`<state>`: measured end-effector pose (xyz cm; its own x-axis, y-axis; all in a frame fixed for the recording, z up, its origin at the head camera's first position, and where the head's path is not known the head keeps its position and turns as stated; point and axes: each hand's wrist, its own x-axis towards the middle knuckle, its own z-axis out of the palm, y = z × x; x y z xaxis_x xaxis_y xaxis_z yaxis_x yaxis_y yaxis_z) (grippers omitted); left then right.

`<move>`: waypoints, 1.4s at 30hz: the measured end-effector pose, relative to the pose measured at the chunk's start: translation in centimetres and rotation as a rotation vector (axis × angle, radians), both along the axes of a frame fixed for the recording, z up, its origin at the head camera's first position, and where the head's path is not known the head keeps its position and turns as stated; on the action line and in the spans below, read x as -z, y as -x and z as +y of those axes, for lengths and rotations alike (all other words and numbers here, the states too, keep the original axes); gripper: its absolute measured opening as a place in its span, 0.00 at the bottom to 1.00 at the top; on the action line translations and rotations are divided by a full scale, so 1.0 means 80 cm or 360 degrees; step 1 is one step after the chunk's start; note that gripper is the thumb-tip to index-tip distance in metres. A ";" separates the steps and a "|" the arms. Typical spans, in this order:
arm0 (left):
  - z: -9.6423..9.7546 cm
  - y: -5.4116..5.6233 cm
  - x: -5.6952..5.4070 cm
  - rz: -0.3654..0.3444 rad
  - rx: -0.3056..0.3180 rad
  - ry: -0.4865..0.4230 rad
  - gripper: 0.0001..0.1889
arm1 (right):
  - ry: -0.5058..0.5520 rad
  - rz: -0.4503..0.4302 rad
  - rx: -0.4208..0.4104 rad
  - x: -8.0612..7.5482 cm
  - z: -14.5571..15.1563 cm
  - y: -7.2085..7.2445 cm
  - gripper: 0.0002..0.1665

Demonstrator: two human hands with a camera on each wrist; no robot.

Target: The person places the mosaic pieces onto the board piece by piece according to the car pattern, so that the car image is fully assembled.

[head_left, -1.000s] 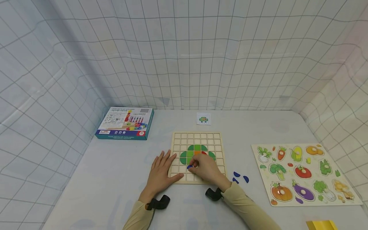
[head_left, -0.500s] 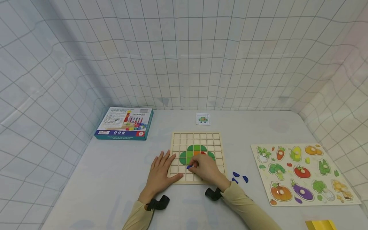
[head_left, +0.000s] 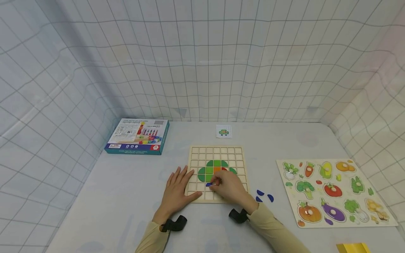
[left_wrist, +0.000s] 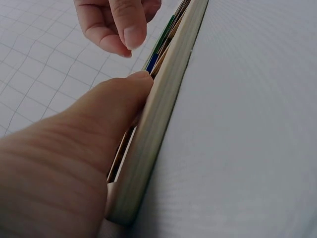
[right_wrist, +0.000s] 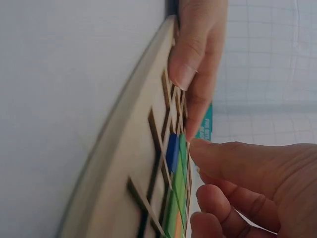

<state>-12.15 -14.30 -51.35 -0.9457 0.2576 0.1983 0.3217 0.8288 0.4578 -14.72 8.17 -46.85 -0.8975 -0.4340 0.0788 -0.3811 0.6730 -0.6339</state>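
Observation:
A wooden grid board (head_left: 194,196) lies in front of me with green, orange and red pieces set in its cells. A blue half-round piece (head_left: 209,184) sits in a cell just below the light green piece (head_left: 209,177). My left hand (head_left: 179,189) lies with spread fingers along the board's left side, the thumb on its near left part. Right above the blue piece is my right hand (head_left: 230,186), its thumb and fingers bent and slightly apart, with nothing between them in the left wrist view. The blue piece (right_wrist: 172,152) lies in its cell in the right wrist view.
Three loose blue pieces (head_left: 260,192) lie right of the board. A small pattern card (head_left: 224,131) is behind it. On the left stands a bead set box (head_left: 137,136), on the right a vegetable puzzle (head_left: 319,196), and a yellow object (head_left: 353,248) is at the front right.
The blue piece lies flatter in its cell, and my right hand's fingers have parted from it and shifted slightly right. The left hand has stayed in place.

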 end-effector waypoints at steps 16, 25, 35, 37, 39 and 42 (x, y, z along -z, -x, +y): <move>0.000 0.000 0.000 -0.0027 -0.0002 -0.0009 0.45 | 0.0015 0.0080 0.0390 -0.017 0.142 -0.020 0.04; 0.000 0.000 0.001 -0.0035 -0.0003 0.0005 0.45 | -0.0048 -0.0037 0.0472 -0.009 0.196 -0.036 0.04; -0.001 0.000 0.003 -0.0019 0.0012 -0.0020 0.45 | -0.0011 -0.0167 0.0391 0.004 0.192 -0.038 0.07; -0.001 0.000 0.002 -0.0023 0.0015 -0.0025 0.45 | -0.0018 -0.0178 0.0391 0.005 0.189 -0.037 0.08; -0.001 0.000 0.002 -0.0023 0.0016 -0.0024 0.45 | -0.0032 -0.0179 0.0384 0.006 0.187 -0.036 0.08; -0.001 -0.001 0.001 -0.0027 0.0012 -0.0021 0.45 | -0.0047 -0.0189 0.0383 0.007 0.186 -0.035 0.08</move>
<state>-12.08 -14.36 -51.42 -0.9470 0.2622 0.1858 0.3201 0.8203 0.4739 -11.95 23.03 -47.40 -0.9773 -0.2074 -0.0429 -0.1318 0.7542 -0.6433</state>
